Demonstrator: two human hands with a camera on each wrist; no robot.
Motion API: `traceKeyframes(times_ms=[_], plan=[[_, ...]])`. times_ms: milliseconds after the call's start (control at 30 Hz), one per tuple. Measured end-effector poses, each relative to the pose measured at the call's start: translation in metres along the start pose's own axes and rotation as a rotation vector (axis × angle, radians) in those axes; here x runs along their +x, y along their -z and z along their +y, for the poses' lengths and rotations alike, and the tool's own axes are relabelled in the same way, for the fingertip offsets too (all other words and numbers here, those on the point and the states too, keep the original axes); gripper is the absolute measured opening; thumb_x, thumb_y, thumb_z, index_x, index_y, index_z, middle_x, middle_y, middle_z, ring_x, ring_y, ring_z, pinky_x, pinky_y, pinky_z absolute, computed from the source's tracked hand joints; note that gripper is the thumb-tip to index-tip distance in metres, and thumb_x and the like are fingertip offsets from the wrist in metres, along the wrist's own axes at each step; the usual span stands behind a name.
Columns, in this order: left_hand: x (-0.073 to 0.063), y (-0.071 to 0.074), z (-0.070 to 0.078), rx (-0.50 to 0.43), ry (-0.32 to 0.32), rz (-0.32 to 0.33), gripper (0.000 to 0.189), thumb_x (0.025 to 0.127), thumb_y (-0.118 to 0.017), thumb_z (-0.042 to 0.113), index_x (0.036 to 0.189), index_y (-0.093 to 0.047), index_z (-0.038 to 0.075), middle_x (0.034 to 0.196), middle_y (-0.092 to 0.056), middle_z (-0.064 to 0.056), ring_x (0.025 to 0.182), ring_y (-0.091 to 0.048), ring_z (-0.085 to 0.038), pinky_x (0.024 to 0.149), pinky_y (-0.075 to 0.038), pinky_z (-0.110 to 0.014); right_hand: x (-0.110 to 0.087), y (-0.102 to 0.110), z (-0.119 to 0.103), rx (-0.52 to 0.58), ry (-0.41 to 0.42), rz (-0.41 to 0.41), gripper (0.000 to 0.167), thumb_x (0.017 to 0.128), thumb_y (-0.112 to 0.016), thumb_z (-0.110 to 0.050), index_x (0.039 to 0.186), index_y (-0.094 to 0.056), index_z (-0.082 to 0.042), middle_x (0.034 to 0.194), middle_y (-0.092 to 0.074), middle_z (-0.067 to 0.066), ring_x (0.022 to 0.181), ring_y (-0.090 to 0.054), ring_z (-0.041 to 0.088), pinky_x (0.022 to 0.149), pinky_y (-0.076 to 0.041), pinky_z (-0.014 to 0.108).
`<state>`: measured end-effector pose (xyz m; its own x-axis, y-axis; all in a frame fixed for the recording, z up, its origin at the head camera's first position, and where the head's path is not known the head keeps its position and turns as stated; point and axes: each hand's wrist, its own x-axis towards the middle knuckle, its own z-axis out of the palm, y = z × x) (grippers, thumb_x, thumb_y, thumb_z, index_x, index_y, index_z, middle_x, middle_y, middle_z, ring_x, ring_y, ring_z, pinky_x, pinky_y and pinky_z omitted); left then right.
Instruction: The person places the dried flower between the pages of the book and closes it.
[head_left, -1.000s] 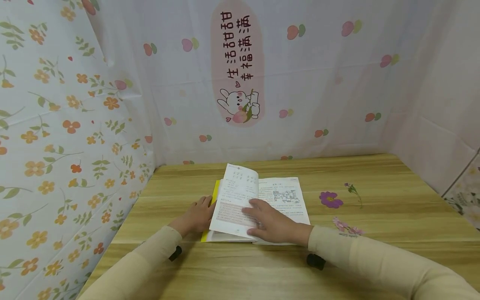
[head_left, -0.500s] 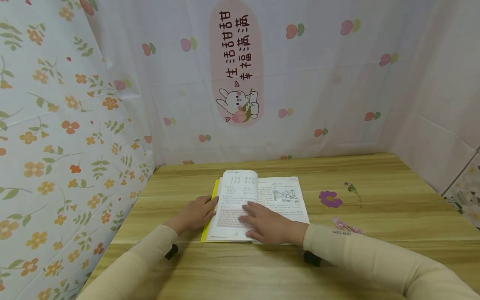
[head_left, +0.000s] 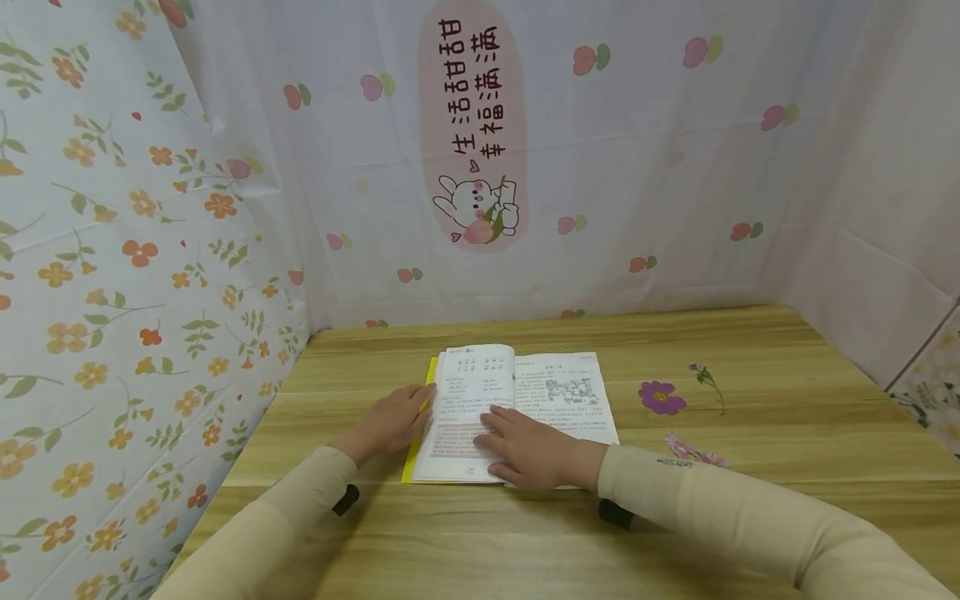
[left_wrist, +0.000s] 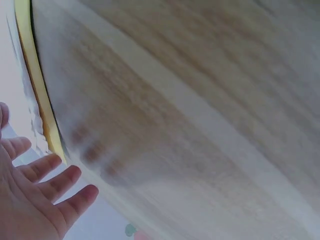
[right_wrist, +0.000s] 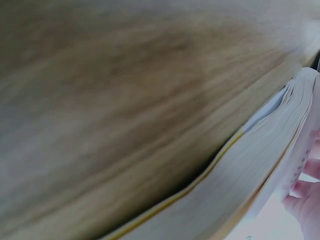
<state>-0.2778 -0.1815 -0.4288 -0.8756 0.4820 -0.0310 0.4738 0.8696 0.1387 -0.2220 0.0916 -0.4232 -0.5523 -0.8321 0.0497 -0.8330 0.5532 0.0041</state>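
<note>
An open book with a yellow cover edge lies on the wooden table. Its right page carries a line drawing; the left page shows a pinkish text box. My left hand rests at the book's left edge, and the left wrist view shows its fingers spread beside the yellow cover. Over the lower middle, my right hand lies with extended fingers reaching onto the left page, covering part of the text. In the right wrist view, the page block is seen edge-on next to the right hand.
Right of the book are a purple flower, a small stemmed sprig and a pink blossom sprig, all flat on the wooden table. Patterned cloth hangs behind and to the left.
The page that stood raised and slanted has come down onto the left side of the book. My right hand has slid slightly left and down with it; the left hand stays by the edge.
</note>
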Motion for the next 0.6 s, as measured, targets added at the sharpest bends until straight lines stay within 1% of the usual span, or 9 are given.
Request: traceKeyframes(times_ms=[67, 133, 200, 333, 433, 533, 600], plan=[[0.002, 0.000, 0.001, 0.015, 0.016, -0.006, 0.059, 0.103, -0.045, 0.040, 0.151, -0.033, 0.008, 0.144, -0.042, -0.018, 0.131, -0.042, -0.034, 0.104, -0.035, -0.050, 0.001, 0.001, -0.001, -0.004, 0.006, -0.006, 0.047, 0.101, -0.048, -0.038, 0.140, -0.051, -0.012, 0.147, -0.041, 0.017, 0.139, -0.031, 0.036, 0.112, -0.025, 0.042], [0.003, 0.001, 0.003, 0.020, 0.014, -0.012, 0.064, 0.101, -0.047, 0.046, 0.152, -0.033, 0.009, 0.145, -0.041, -0.019, 0.132, -0.041, -0.035, 0.104, -0.035, -0.050, 0.002, 0.001, -0.001, -0.014, 0.013, -0.011, 0.046, 0.101, -0.049, -0.038, 0.139, -0.052, -0.012, 0.146, -0.042, 0.017, 0.138, -0.032, 0.036, 0.111, -0.025, 0.042], [0.003, 0.002, 0.006, 0.028, -0.004, -0.022, 0.068, 0.099, -0.049, 0.048, 0.152, -0.033, 0.009, 0.145, -0.040, -0.021, 0.131, -0.040, -0.037, 0.103, -0.035, -0.052, 0.004, 0.001, -0.001, -0.030, 0.019, -0.019, 0.046, 0.101, -0.048, -0.038, 0.139, -0.052, -0.012, 0.146, -0.042, 0.017, 0.138, -0.032, 0.036, 0.112, -0.025, 0.041], [0.003, 0.001, 0.009, 0.084, -0.047, -0.046, 0.072, 0.097, -0.049, 0.053, 0.151, -0.033, 0.008, 0.141, -0.040, -0.024, 0.127, -0.042, -0.040, 0.098, -0.039, -0.053, 0.006, 0.000, -0.001, -0.061, 0.024, -0.038, 0.047, 0.101, -0.047, -0.038, 0.140, -0.050, -0.013, 0.146, -0.041, 0.017, 0.138, -0.032, 0.036, 0.112, -0.024, 0.041], [0.003, -0.003, 0.010, 0.153, -0.036, -0.080, 0.076, 0.097, -0.044, 0.060, 0.153, -0.030, 0.011, 0.144, -0.037, -0.024, 0.129, -0.040, -0.040, 0.099, -0.039, -0.053, 0.007, 0.000, -0.002, -0.077, 0.025, -0.057, 0.047, 0.102, -0.046, -0.039, 0.141, -0.049, -0.014, 0.147, -0.041, 0.017, 0.139, -0.031, 0.036, 0.112, -0.024, 0.041], [0.004, -0.006, 0.011, 0.184, -0.023, -0.098, 0.077, 0.096, -0.042, 0.062, 0.154, -0.028, 0.013, 0.146, -0.035, -0.023, 0.131, -0.038, -0.040, 0.100, -0.038, -0.054, 0.007, 0.001, -0.002, -0.090, 0.026, -0.075, 0.047, 0.102, -0.045, -0.039, 0.141, -0.049, -0.014, 0.146, -0.041, 0.016, 0.138, -0.031, 0.036, 0.112, -0.024, 0.041], [0.004, -0.006, 0.012, 0.187, -0.021, -0.095, 0.076, 0.096, -0.043, 0.061, 0.154, -0.029, 0.012, 0.146, -0.035, -0.023, 0.131, -0.038, -0.040, 0.099, -0.038, -0.054, 0.008, 0.002, -0.003, -0.097, 0.027, -0.085, 0.047, 0.102, -0.045, -0.040, 0.141, -0.049, -0.014, 0.146, -0.041, 0.016, 0.138, -0.032, 0.035, 0.111, -0.025, 0.042]])
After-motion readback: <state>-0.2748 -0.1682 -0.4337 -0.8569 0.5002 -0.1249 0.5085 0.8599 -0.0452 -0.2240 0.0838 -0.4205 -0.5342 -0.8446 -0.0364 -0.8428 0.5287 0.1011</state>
